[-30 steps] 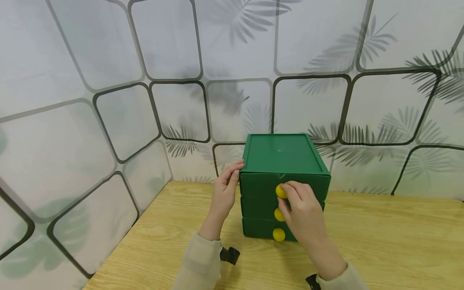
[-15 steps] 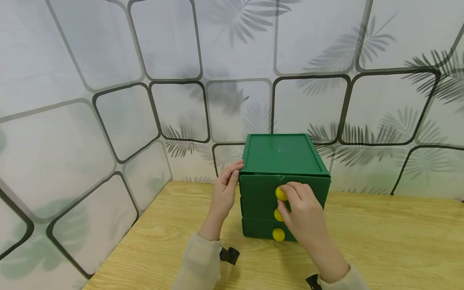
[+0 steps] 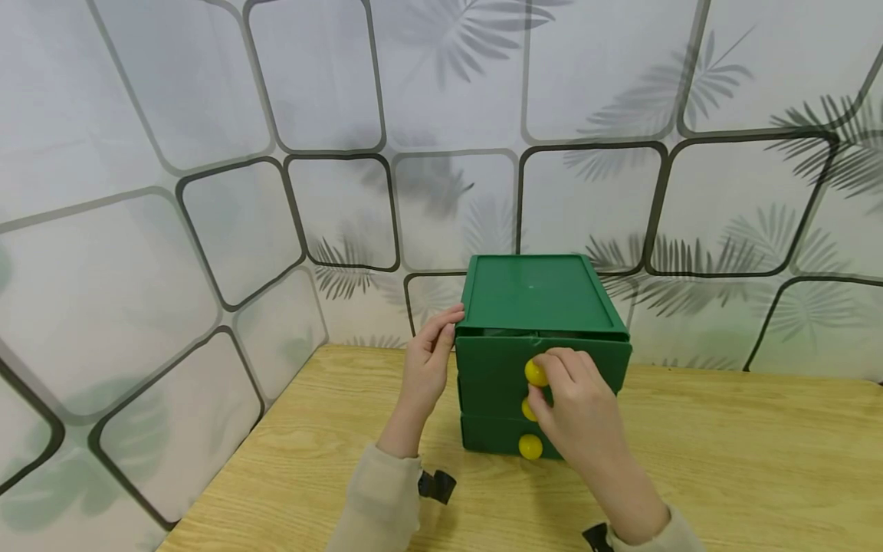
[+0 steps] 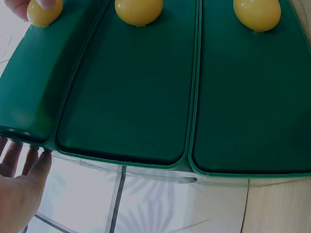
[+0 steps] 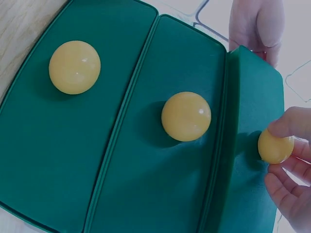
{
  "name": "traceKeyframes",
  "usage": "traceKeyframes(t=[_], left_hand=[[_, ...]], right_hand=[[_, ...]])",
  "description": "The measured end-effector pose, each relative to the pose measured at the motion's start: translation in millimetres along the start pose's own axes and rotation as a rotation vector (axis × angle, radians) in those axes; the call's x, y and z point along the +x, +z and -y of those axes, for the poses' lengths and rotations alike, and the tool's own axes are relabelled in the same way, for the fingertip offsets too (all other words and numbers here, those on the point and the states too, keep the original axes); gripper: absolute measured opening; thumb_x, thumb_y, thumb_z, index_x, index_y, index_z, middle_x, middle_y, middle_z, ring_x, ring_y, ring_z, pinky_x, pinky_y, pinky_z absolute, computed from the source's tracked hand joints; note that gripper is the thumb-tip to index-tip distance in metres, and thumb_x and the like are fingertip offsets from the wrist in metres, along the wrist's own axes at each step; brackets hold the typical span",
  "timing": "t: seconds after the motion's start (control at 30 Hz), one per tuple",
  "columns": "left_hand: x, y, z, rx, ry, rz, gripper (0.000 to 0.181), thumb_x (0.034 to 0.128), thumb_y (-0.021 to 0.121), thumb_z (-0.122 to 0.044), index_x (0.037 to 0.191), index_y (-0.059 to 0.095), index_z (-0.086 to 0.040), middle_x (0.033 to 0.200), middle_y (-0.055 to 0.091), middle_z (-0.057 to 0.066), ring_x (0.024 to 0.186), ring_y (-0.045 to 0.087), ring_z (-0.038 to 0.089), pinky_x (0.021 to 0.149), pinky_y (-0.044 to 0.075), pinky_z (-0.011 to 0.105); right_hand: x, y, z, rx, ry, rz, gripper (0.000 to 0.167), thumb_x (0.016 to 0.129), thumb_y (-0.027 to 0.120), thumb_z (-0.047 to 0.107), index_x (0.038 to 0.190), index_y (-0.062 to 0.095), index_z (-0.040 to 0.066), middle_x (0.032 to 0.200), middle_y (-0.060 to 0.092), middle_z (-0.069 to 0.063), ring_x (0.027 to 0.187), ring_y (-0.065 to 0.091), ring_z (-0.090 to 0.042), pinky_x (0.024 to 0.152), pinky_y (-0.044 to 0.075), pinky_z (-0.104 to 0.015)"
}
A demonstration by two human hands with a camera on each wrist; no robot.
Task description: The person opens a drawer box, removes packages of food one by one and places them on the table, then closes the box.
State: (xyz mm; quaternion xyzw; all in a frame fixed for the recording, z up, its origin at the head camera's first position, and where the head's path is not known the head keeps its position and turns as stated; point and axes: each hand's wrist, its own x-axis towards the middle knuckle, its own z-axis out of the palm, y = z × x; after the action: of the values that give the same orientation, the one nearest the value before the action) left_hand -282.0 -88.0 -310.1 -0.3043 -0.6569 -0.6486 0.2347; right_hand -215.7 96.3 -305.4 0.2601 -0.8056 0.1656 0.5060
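A green drawer box [image 3: 531,291] with three stacked drawers stands on the table, a round yellow knob on each front. My right hand [image 3: 576,399] pinches the top knob [image 3: 535,373] between thumb and fingers; the right wrist view shows this grip on the knob [image 5: 275,146] clearly. The top drawer [image 3: 493,360] sticks out slightly, leaving a narrow gap under the lid. Against the box's upper left side rests my left hand [image 3: 429,360], its fingers fairly straight, as the left wrist view also shows. The middle knob [image 5: 186,116] and bottom knob [image 5: 75,67] are untouched.
The wooden table [image 3: 297,468] spreads to both sides of the box. Behind it hangs a patterned curtain-like backdrop [image 3: 448,207] with leaf prints, close to the box's back. A black strap piece [image 3: 438,486] juts from the left sleeve.
The top drawer has come out a little toward me, with my right hand moving along on its knob. A gap has opened beneath the lid. My left hand has stayed in place.
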Motion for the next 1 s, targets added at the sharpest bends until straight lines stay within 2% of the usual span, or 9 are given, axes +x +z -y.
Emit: traceKeyframes(t=[1.0], left_hand=[[0.6, -0.4, 2.1, 0.012, -0.002, -0.009, 0.03, 0.0949, 0.04, -0.012, 0.115, 0.055, 0.005, 0.125, 0.049, 0.013, 0.118, 0.042, 0.017, 0.094, 0.037, 0.029]], right_hand=[[3.9, -18, 12, -0.047, 0.024, 0.128, 0.027, 0.058, 0.074, -0.002, 0.08, 0.058, 0.001, 0.08, 0.053, -0.007, 0.07, 0.049, -0.022, 0.059, 0.048, -0.029]])
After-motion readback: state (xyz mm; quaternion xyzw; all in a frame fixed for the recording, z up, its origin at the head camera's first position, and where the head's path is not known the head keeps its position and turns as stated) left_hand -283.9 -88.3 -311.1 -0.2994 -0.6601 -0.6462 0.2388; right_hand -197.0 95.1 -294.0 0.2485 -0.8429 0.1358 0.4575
